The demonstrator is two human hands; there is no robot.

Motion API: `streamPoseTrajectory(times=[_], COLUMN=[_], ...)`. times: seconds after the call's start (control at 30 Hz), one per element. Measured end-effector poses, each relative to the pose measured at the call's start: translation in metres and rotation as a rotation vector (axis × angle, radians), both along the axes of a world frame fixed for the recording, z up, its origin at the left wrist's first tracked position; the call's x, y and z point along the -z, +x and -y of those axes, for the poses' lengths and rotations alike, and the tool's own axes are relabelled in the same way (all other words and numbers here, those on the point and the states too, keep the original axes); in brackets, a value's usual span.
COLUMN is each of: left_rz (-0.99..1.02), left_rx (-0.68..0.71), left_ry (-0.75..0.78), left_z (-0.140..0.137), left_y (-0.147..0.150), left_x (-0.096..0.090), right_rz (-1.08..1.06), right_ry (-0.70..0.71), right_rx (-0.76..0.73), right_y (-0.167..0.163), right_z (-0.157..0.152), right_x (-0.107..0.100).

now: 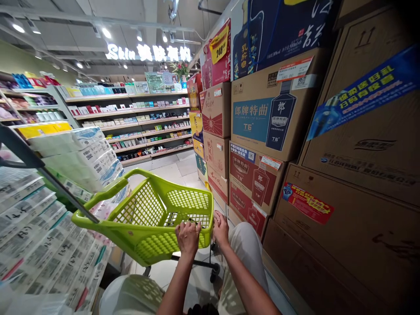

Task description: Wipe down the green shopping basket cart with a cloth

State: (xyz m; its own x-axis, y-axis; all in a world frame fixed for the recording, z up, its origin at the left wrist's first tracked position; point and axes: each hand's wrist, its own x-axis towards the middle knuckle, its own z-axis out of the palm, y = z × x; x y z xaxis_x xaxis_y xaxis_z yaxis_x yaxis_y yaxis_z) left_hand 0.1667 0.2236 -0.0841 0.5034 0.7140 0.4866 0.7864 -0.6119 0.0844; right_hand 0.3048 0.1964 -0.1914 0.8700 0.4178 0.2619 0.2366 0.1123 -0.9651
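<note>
A lime-green plastic shopping cart [154, 245] with lattice walls stands before me, turned sideways, its handle off to the left. My left hand [188, 238] is closed over the top rim of the near side, knuckles up. Around the basket's right corner, my right hand [221, 228] has its fingers curled against the edge; part of its grip is hidden. Through the lattice the basket floor shows nothing I can make out as goods. Below the basket are a dark metal frame and a black wheel [215, 272].
Tall stacks of cardboard liquor cartons [256, 118] rise close on my right. Packs of tissue paper [88, 153] are piled on the left. Ahead, shelves [141, 107] of boxed skin-care goods stand beyond the tiled floor [187, 168].
</note>
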Motion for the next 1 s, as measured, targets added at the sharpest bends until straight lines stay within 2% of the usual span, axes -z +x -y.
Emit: streamPoseTrajectory(times=[0.17, 0.27, 0.37, 0.5, 0.67, 0.77, 0.87, 0.93, 1.0], left_rz=[-0.051, -0.101, -0.162, -0.193, -0.159, -0.129, -0.103, -0.092, -0.087], left_rx=[0.256, 0.160, 0.106, 0.073, 0.059, 0.046, 0.043, 0.042, 0.044], left_ry=[-0.126, -0.075, -0.014, 0.054, 0.087, 0.084, 0.081, 0.078, 0.063], left_z=[-0.021, -0.038, -0.045, -0.042, -0.039, -0.037, -0.034, -0.033, -0.033], left_y=[-0.028, -0.052, -0.062, -0.055, -0.041, -0.036, -0.033, -0.031, -0.029], left_x=[-0.009, -0.012, -0.013, -0.010, -0.006, -0.005, -0.004, -0.005, -0.005], right_rz=[-0.116, -0.001, 0.050, -0.124, -0.032, -0.108, -0.109, -0.066, -0.035], right_ry=[-0.088, -0.004, 0.051, -0.031, 0.033, 0.036, 0.011, -0.004, -0.038], right_rx=[-0.050, -0.073, -0.069, -0.063, -0.006, -0.042, -0.005, 0.035, 0.048], right_y=[0.011, 0.014, 0.008, 0.006, 0.011, 0.000, -0.011, -0.008, 0.004], right_z=[0.000, 0.000, 0.000, -0.004, -0.003, 0.007, 0.013, 0.010, 0.001], right_x=[-0.008, -0.019, -0.018, -0.010, -0.011, 0.002, 0.014, 0.010, -0.002])
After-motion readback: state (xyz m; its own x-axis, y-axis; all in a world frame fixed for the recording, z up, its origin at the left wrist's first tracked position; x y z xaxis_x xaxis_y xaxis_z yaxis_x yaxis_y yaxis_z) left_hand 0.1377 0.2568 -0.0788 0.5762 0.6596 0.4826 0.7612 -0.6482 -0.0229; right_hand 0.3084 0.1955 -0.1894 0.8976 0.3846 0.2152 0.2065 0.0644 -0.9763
